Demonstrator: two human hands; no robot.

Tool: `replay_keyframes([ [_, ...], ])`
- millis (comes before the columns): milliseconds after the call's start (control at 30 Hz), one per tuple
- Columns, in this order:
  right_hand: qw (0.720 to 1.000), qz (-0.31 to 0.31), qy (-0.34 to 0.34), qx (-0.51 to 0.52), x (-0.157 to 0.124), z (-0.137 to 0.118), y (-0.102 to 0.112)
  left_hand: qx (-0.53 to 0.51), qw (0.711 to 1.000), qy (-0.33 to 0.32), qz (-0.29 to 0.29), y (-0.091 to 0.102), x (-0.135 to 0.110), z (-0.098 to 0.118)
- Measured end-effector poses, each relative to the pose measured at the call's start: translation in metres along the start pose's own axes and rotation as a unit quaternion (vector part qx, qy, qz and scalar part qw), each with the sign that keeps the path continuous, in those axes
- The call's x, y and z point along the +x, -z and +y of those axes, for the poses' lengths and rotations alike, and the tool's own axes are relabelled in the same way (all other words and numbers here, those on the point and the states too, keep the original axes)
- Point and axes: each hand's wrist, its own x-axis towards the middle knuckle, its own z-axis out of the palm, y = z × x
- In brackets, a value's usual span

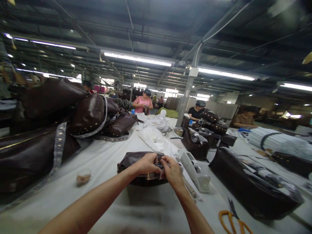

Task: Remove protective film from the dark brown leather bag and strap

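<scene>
Two hands together: left hand (150, 163), right hand (172, 169) pinching brown bag (133, 158) | I judge handling unfinished | bag pile (89, 113) to their left, completion unclear

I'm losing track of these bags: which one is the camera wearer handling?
The dark brown bag, front centre: only it has the wearer's left hand and right hand on it.

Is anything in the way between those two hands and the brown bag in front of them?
Nothing visible: the left hand and right hand are both at the dark brown bag, close together near its right end. A pale tape dispenser stands to the bag's right, but not between.
</scene>
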Motion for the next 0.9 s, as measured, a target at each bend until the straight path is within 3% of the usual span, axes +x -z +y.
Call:
replay_keyframes([
  [233,0.975,-0.042,-0.112,0.189,-0.002,-0.004,-0.001,-0.053,0.996,-0.046,-0.053,0.007,0.007,-0.007],
  [367,0.956,-0.053,-0.111,0.267,-0.01,-0.011,0.007,-0.096,0.993,-0.033,-0.065,0.01,0.014,-0.011],
  [433,0.954,-0.081,-0.067,0.28,-0.014,-0.013,0.012,-0.118,0.99,-0.029,-0.077,0.011,0.017,-0.012],
  [533,0.975,-0.095,0.052,0.196,-0.017,-0.011,0.018,-0.144,0.985,-0.028,-0.094,0.012,0.019,-0.011],
  [633,0.975,-0.09,0.161,0.122,-0.02,-0.002,0.022,-0.157,0.982,-0.031,-0.101,0.013,0.018,-0.01],
  [900,0.974,-0.031,0.223,-0.033,-0.028,0.02,0.014,-0.157,0.981,-0.042,-0.108,0.013,0.016,-0.01],
])
